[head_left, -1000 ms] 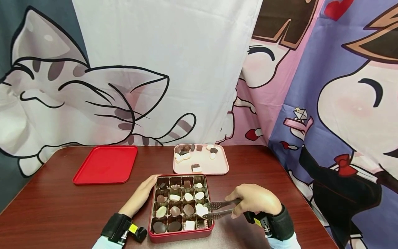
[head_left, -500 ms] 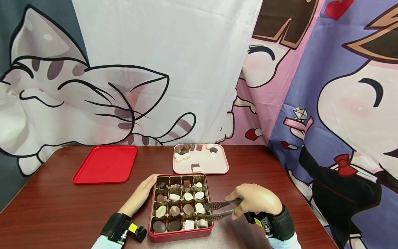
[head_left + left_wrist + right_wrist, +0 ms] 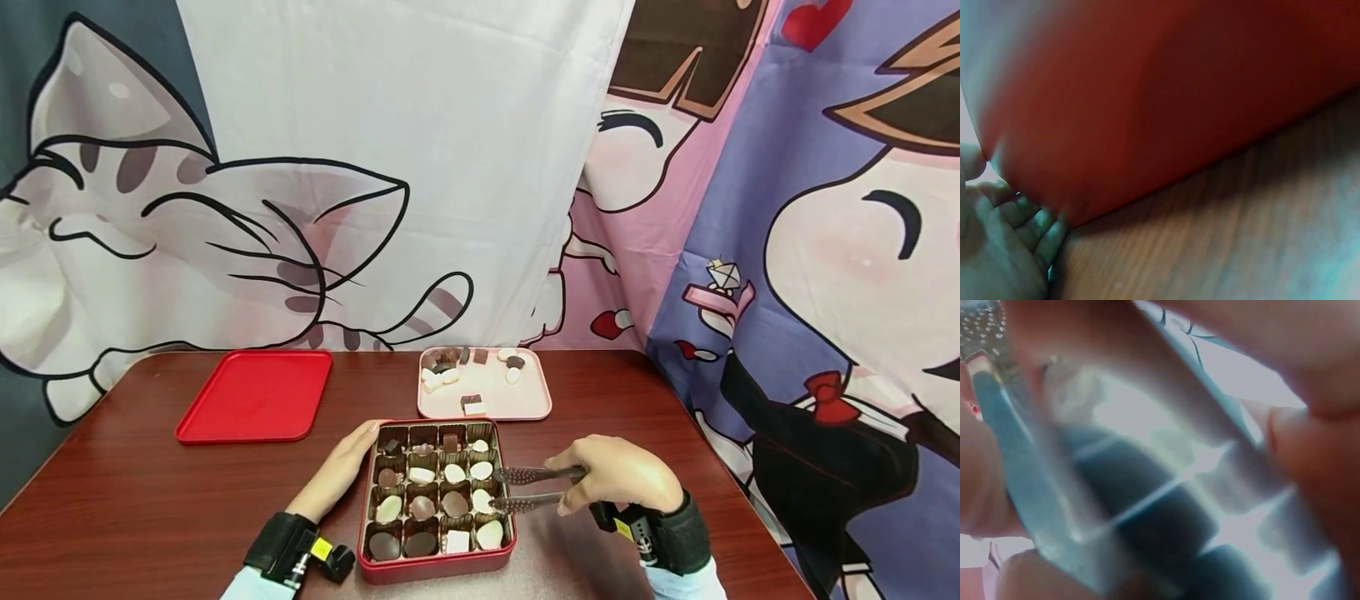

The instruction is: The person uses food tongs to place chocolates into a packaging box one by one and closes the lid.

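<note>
A red tin (image 3: 438, 570) with gold divided compartments holds several dark, brown and white chocolates. My left hand (image 3: 339, 468) lies along its left side, fingertips at the far left corner; the left wrist view shows those fingers (image 3: 1041, 228) against the red wall. My right hand (image 3: 618, 473) grips metal tongs (image 3: 534, 475) near the tin's right side. The tongs' arms are spread, nothing between them, and their tips overlap the right column of compartments. A white chocolate (image 3: 490, 535) lies in the near right compartment. The right wrist view is blurred, with the tongs close up.
Behind the tin stands a pink tray (image 3: 517, 404) with several dark and white chocolates on it. A red tray (image 3: 258, 396) lies at the back left of the brown table (image 3: 150, 517). A printed curtain (image 3: 420, 125) hangs behind the table.
The tongs have let go of a white chocolate, which now lies in the near right compartment. My right hand has lifted the tongs slightly and moved them away from it. My left hand stays put.
</note>
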### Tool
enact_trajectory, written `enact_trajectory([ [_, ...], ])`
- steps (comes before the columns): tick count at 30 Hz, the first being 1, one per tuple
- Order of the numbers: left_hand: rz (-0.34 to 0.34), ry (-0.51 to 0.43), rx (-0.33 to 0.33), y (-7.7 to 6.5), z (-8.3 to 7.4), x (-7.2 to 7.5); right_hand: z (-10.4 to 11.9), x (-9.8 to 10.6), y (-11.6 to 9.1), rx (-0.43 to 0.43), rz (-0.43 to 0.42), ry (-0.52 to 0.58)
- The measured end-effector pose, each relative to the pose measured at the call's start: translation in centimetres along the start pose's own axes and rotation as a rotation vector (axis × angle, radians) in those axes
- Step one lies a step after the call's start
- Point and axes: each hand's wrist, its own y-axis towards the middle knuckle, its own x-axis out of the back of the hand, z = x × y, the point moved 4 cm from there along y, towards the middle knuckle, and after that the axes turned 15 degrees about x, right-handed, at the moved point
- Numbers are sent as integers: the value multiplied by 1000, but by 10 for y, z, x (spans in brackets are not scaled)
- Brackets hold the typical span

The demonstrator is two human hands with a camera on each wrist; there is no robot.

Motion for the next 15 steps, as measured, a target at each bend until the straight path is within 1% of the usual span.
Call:
enact_trajectory([
  [1, 4, -5, -1, 0, 0, 0, -1, 1, 0, -4, -11, 1],
  [4, 7, -19, 1, 0, -1, 0, -5, 6, 3, 33, -64, -20],
  [6, 9, -25, 5, 0, -1, 0, -10, 10, 7, 80, -120, -39],
  [8, 2, -25, 12, 1, -1, 0, -15, 14, 11, 109, -187, -48],
  [10, -7, -17, 18, 1, -1, 0, -23, 18, 15, 88, -257, -10],
  [13, -20, 12, 15, 0, -1, 0, -37, 22, 20, 24, -370, 54],
  [15, -19, 9, 15, 0, 0, 0, -46, 24, 24, -4, -443, 80],
])
